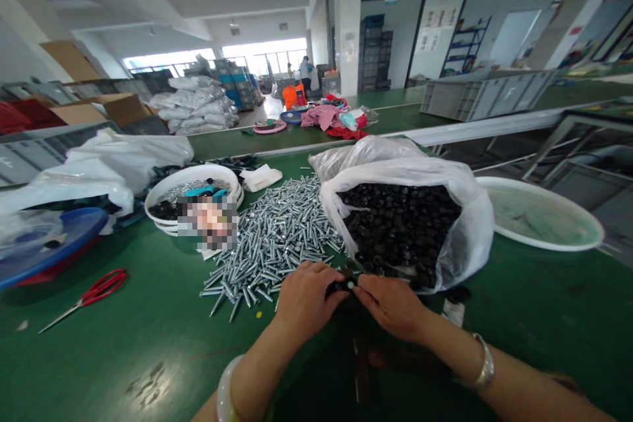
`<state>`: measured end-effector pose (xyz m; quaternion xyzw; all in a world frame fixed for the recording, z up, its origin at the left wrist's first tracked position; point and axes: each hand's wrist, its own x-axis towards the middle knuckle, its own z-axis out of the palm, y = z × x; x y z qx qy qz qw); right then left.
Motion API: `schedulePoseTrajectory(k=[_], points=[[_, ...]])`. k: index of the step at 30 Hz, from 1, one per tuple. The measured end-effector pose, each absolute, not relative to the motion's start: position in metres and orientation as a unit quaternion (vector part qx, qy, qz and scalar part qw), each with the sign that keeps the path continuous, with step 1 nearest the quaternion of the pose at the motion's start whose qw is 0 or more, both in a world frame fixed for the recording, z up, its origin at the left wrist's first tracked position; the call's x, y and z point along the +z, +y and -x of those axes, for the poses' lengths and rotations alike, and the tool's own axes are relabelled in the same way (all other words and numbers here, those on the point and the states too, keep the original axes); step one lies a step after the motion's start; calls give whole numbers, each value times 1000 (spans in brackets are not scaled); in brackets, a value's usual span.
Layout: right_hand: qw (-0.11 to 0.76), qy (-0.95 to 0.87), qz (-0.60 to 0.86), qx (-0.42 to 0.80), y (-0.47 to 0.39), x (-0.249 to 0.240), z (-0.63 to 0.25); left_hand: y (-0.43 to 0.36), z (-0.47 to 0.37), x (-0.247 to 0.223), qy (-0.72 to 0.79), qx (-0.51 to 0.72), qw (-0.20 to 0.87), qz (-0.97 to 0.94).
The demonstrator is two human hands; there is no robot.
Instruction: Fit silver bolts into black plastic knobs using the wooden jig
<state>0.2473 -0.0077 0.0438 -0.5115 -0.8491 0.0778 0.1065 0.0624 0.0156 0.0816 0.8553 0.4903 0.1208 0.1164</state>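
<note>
My left hand (307,297) is closed, its thumb and fingers pinching a small black part (337,286). A pale round spot, perhaps a screw's end, shows on that part. From the other side my right hand (395,306) pinches at the same part, fingertips close to the left ones. A large heap of silver screws (281,224) lies just beyond my left hand. Behind my right hand an open white plastic bag (472,211) is full of small black parts (400,224). Below the hands is a dark upright object (361,369), too dim to make out.
Red-handled scissors (101,289) lie at left, near a blue basin (84,227). White bowls (232,179) with small hardware stand behind the screws, partly blurred out. A white round tray (548,214) is at right. Beyond the green table (198,369) are a grey crate (484,95) and distant people.
</note>
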Motion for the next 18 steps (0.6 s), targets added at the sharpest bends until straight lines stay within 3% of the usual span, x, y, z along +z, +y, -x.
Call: schedulePoseTrajectory(k=[4, 7, 12, 18], points=[[60, -864, 494, 82, 9, 56, -275, 28, -61, 91, 467, 132, 155, -861], [67, -806, 588, 11, 38, 68, -298, 51, -70, 93, 475, 136, 149, -857], [16, -766, 643, 5, 84, 69, -302, 95, -110, 77, 438, 14, 208, -875], [62, -741, 668, 35, 98, 60, -312, 112, -134, 58, 429, -2, 228, -874]])
